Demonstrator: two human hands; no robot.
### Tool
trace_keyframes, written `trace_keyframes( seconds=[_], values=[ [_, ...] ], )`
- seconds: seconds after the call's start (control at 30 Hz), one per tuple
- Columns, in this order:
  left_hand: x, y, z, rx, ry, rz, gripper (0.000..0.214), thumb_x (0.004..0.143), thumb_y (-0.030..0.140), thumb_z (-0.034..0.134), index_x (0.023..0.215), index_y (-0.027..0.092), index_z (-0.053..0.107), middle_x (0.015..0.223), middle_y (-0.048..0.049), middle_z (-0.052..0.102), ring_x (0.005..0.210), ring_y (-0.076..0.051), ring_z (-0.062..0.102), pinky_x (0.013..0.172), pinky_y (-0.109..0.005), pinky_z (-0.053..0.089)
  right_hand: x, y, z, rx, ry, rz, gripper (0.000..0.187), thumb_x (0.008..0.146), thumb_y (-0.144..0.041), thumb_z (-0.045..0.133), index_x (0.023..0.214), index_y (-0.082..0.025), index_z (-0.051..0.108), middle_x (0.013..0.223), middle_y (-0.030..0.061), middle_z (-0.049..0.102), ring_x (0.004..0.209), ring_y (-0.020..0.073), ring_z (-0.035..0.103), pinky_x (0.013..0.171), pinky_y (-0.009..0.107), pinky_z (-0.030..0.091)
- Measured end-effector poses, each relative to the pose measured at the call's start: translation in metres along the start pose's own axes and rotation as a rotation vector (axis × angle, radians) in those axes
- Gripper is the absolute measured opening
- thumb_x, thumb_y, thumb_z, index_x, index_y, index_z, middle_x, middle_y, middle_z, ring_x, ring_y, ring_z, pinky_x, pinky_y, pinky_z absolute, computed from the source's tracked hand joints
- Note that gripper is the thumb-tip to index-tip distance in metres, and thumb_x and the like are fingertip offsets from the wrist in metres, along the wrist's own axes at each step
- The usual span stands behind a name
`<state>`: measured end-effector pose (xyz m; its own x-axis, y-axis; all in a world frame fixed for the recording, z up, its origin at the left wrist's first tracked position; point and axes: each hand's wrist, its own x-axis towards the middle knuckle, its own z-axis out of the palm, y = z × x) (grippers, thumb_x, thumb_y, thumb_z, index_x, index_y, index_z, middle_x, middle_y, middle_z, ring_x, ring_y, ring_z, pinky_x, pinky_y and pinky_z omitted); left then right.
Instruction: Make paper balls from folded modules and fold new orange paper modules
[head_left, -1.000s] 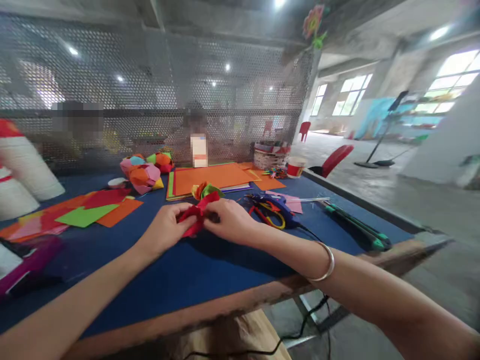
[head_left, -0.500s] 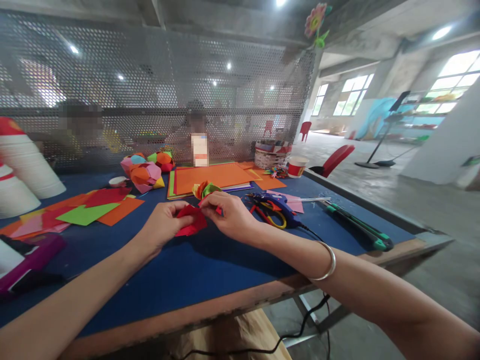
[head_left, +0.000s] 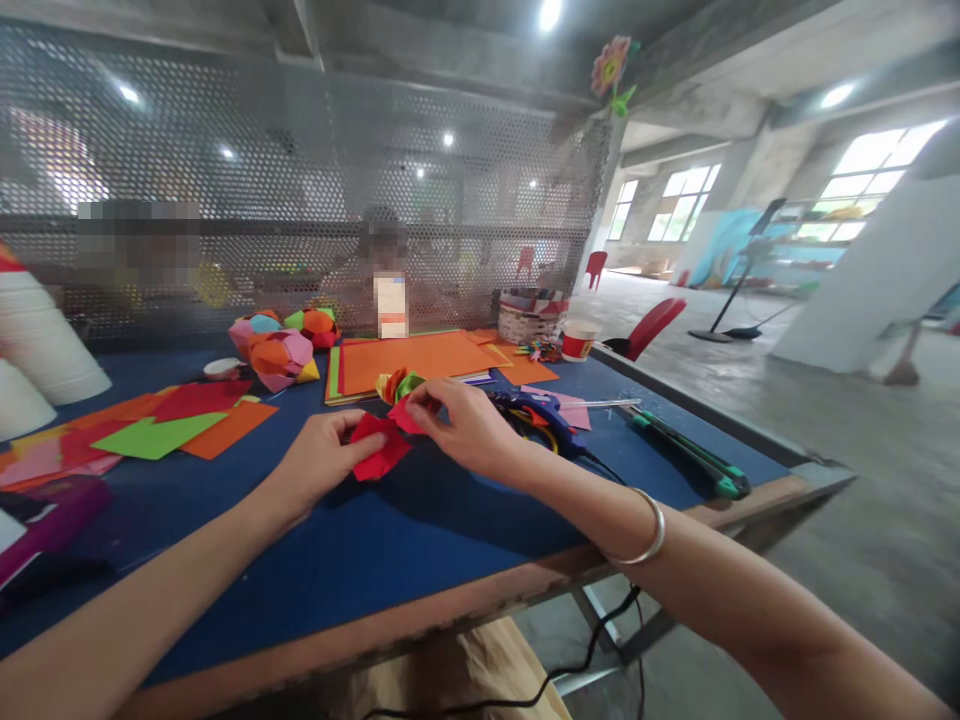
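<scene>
Over the blue tabletop (head_left: 322, 590), my left hand (head_left: 322, 455) pinches a folded piece of red paper (head_left: 379, 455) between thumb and fingers. My right hand (head_left: 457, 425), with a silver bangle on its wrist, has its fingers closed on a red paper part (head_left: 406, 415) at the upper right of that piece. Whether the two red parts are one sheet I cannot tell. Just behind my fingers sits a small curled paper flower (head_left: 397, 385) in orange, yellow and green. A blue glue gun (head_left: 544, 410) lies to the right of my right hand.
Coloured paper sheets (head_left: 165, 432) and folded paper balls (head_left: 281, 355) lie left. An orange paper stack (head_left: 412, 362), a woven basket (head_left: 531, 318) and a paper cup (head_left: 579, 341) stand behind. A green-black utility knife (head_left: 686, 455) lies right. People sit beyond the mesh screen (head_left: 450, 200).
My right hand has drawn slightly up from the left, and more of the red paper shows between the hands. The whole view has shifted a little.
</scene>
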<state>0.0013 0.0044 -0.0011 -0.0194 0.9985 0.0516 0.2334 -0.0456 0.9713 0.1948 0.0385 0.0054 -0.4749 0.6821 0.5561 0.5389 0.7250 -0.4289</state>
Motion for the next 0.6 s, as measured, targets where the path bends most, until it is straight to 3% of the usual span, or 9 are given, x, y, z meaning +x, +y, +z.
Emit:
trace_keyframes(
  seconds=[0.13, 0.23, 0.33, 0.47, 0.6],
  values=[
    [-0.003, 0.004, 0.000, -0.084, 0.027, -0.064, 0.040, 0.044, 0.039, 0.088, 0.072, 0.015, 0.072, 0.059, -0.0005, 0.071, 0.048, -0.013, 0.059, 0.050, -0.025, 0.048, -0.017, 0.012, -0.044, -0.289, -0.055, 0.212, 0.013, 0.096, -0.022, 0.062, 0.086, -0.017, 0.070, 0.089, 0.0049, 0.074, 0.081, 0.0164, 0.065, 0.071, 0.025, 0.039],
    [-0.003, 0.006, 0.000, -0.127, 0.059, -0.034, 0.045, 0.043, 0.041, 0.090, 0.075, 0.015, 0.073, 0.059, -0.0001, 0.071, 0.047, -0.013, 0.060, 0.049, -0.025, 0.049, -0.037, 0.032, -0.078, -0.511, -0.127, 0.426, 0.022, 0.097, -0.033, 0.061, 0.082, -0.020, 0.070, 0.084, 0.0050, 0.074, 0.077, 0.0192, 0.066, 0.064, 0.027, 0.034],
    [-0.001, 0.006, -0.001, -0.147, 0.066, -0.007, 0.047, 0.040, 0.039, 0.092, 0.076, 0.015, 0.074, 0.059, 0.0006, 0.070, 0.046, -0.012, 0.059, 0.048, -0.024, 0.049, -0.052, 0.052, -0.099, -0.622, -0.159, 0.603, 0.026, 0.096, -0.039, 0.059, 0.082, -0.020, 0.071, 0.084, 0.0072, 0.075, 0.079, 0.0228, 0.067, 0.062, 0.028, 0.033],
    [-0.001, 0.006, -0.003, -0.143, 0.063, -0.001, 0.042, 0.045, 0.040, 0.089, 0.074, 0.015, 0.073, 0.060, -0.0003, 0.070, 0.047, -0.012, 0.060, 0.049, -0.024, 0.049, -0.058, 0.068, -0.103, -0.346, -0.172, 0.785, 0.022, 0.081, -0.040, 0.073, 0.073, -0.020, 0.069, 0.067, 0.0029, 0.068, 0.065, 0.0203, 0.063, 0.058, 0.028, 0.033],
    [-0.001, 0.007, -0.005, -0.131, 0.066, -0.002, 0.040, 0.048, 0.040, 0.087, 0.076, 0.015, 0.073, 0.062, -0.0013, 0.070, 0.050, -0.013, 0.060, 0.052, -0.025, 0.049, -0.054, 0.076, -0.099, -0.105, -0.193, 0.848, 0.019, 0.074, -0.031, 0.073, 0.061, -0.019, 0.066, 0.050, -0.0033, 0.054, 0.050, 0.0136, 0.052, 0.051, 0.025, 0.034]
  ],
)
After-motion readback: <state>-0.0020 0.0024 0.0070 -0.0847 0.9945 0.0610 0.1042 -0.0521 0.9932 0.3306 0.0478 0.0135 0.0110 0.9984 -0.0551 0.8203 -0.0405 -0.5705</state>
